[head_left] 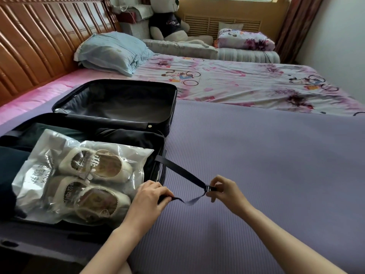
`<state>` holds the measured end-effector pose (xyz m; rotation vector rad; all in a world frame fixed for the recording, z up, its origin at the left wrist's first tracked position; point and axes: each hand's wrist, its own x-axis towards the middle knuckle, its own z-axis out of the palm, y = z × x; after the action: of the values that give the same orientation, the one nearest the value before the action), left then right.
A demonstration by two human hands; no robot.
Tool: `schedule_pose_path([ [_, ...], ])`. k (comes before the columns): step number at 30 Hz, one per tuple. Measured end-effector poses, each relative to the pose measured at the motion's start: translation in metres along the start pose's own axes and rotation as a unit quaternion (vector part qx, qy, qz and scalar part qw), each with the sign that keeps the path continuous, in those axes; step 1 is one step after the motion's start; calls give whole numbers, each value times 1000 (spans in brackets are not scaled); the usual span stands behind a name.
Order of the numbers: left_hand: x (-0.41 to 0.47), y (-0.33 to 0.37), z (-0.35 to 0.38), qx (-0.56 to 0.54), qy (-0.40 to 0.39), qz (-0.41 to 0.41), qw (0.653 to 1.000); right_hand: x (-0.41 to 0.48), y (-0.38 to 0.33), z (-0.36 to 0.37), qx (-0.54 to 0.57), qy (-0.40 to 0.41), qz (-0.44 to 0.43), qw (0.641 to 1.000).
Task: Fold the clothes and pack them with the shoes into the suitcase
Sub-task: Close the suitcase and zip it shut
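Observation:
An open black suitcase (pixel 158 139) lies on the bed at the left. In its near half a clear plastic bag (pixel 39 171) holding two pairs of pale shoes (pixel 98 196) rests on dark folded clothes (pixel 11 165). The far half (pixel 118 103) holds nothing visible. A dark strap (pixel 177 171) runs from the suitcase's right rim out over the mat. My right hand (pixel 223 191) pinches the strap's buckle (pixel 210 188). My left hand (pixel 152 196) grips the strap's loose end beside the suitcase edge.
A purple ribbed mat (pixel 256 165) covers the near bed. Beyond it lie a floral sheet (pixel 237 82), a blue pillow (pixel 112 50), a big stuffed bear (pixel 169 20) and a folded quilt (pixel 245 39). A wooden headboard (pixel 39 40) stands at the left.

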<state>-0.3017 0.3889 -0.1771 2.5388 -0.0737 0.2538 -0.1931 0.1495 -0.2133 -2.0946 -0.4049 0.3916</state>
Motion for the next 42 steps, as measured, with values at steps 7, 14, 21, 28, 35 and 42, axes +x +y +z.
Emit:
schedule_pose_path([
  [7, 2, 5, 2, -33, 12, -30, 999, -21, -16, -29, 223, 10, 59, 973],
  [14, 5, 19, 9, -33, 85, -30, 995, -43, -33, -37, 312, -39, 150, 937],
  [21, 9, 59, 27, 15, 82, 120, 989, -48, -58, -43, 388, -74, 202, 896],
  [28, 28, 75, 19, -16, 170, 95, 981, -38, -95, -31, 335, -50, 133, 931],
  [35, 33, 71, 2, -59, 217, 38, 974, -28, -117, -12, 329, -29, 76, 941],
  [42, 24, 55, 7, -86, 170, -39, 981, -24, -109, 18, 344, -40, 140, 928],
])
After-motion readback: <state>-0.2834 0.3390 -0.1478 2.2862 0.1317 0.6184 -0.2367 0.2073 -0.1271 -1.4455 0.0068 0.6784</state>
